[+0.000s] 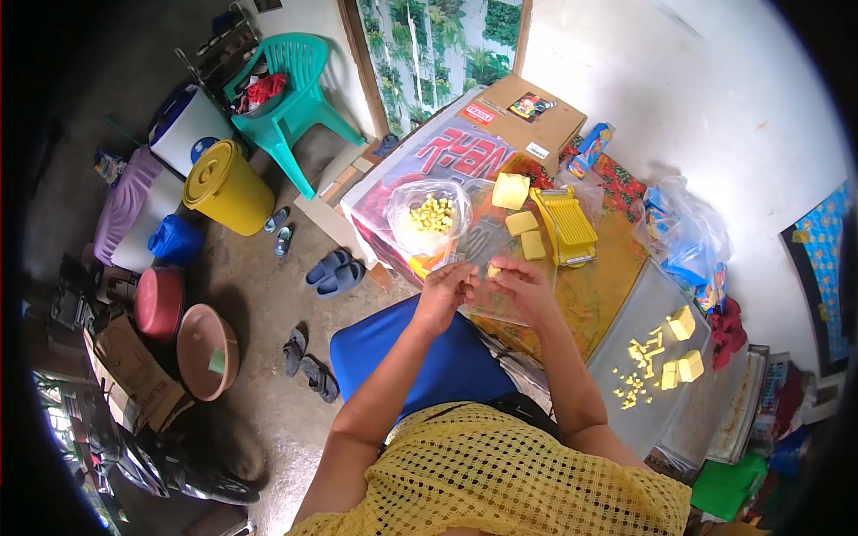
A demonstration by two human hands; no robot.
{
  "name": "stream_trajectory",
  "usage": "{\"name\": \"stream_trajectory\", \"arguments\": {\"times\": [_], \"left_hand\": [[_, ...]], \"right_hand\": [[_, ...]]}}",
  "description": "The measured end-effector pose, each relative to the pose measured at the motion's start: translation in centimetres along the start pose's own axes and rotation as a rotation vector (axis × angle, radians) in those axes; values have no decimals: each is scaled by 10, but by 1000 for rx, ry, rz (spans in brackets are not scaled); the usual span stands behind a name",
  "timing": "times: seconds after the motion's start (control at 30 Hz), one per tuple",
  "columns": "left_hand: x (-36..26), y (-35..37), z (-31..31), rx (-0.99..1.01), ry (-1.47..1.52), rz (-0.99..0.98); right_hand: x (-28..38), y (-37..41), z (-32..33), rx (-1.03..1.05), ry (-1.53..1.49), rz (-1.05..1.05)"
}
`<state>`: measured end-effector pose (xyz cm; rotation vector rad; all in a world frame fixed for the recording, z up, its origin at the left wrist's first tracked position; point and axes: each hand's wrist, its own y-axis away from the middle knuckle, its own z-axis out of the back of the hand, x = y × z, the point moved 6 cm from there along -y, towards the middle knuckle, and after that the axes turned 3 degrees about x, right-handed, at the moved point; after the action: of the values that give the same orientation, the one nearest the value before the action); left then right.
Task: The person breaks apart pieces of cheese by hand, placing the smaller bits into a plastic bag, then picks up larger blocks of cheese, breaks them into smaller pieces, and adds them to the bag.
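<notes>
Before you stands a table point(617, 279) under a patterned cover. On it you have a cardboard box point(518, 123), a clear container point(402, 228) of yellow cubes point(432, 214), three yellow blocks point(511, 191) and a ridged yellow tool point(569, 230). At your right, a grey surface point(621, 335) bears further blocks point(681, 323) and cut pieces point(645, 351).

At two o'clock: three yellow blocks point(521, 223); four: three tray blocks point(681, 323); ten: one lidded bucket point(234, 192); eleven: one plastic armchair point(297, 109)

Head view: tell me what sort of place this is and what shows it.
Most likely a lived-in room in a home: it has a green plastic armchair, a pair of dark blue open-toed sandals and a round yellow plastic bucket with a lid.
</notes>
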<state>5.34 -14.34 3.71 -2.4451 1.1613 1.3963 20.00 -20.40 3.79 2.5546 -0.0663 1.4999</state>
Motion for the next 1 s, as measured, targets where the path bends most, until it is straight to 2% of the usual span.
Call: {"name": "stream_trajectory", "arguments": {"times": [0.1,0.2,0.33,0.63,0.9,1.0], "left_hand": [[-1,3,-8,4,-5,12],[-13,11,-22,54,-27,-15],[-17,14,-26,118,-77,-83],[-22,22,-29,122,-191,-64],[-13,21,-18,93,44,9],[-10,20,-15,82,107,17]], "right_hand": [[5,5,-6,-17,-23,24],[16,9,-13,-15,93,96],[32,18,-31,-13,154,100],[30,22,-32,14,156,67],[33,25,-37,-13,31,9],[26,24,-28,-51,-100,-22]]}}
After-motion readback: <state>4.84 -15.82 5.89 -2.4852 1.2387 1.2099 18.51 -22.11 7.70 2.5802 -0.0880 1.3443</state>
